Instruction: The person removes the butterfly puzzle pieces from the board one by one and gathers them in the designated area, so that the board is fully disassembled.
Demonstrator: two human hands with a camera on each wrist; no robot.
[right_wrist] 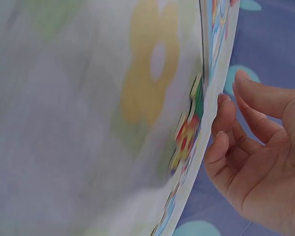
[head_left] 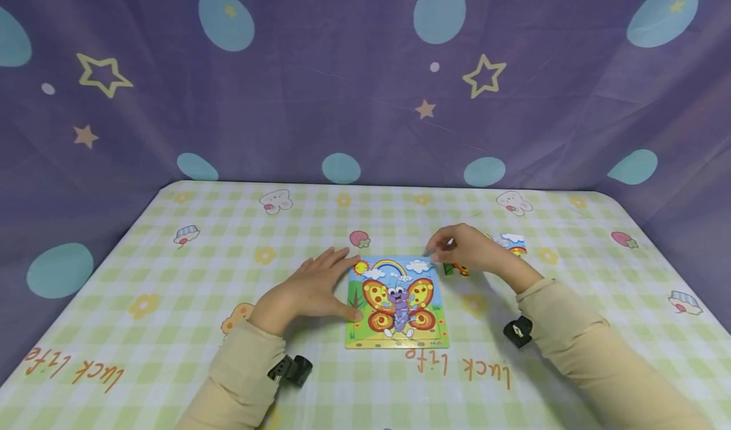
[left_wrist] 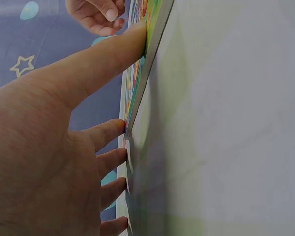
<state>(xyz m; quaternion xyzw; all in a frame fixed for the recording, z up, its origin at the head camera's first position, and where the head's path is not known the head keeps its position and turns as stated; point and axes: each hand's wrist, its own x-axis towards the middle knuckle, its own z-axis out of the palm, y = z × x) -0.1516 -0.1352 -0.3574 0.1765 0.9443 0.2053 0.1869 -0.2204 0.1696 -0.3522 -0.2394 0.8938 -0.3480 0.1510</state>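
Observation:
A square butterfly picture puzzle point(head_left: 400, 306) lies flat on the table. Along its left side is my left hand point(head_left: 316, 290), fingers spread, the thumb pressing on the board and the index fingertip touching near its upper left corner. The same left hand point(left_wrist: 44, 132) fills much of the left wrist view. Over the puzzle's upper right corner hovers my right hand point(head_left: 471, 249). In the right wrist view this right hand point(right_wrist: 265, 147) has loosely bent fingers with a gap to the thumb and nothing seen between them. A loose puzzle piece point(head_left: 459, 270) lies just below it, partly covered.
More loose puzzle pieces point(head_left: 514, 240) lie behind the right wrist, partly hidden by it. A green checked cloth point(head_left: 171, 354) with printed figures covers the table. A purple curtain point(head_left: 342, 100) hangs at the table's far edge.

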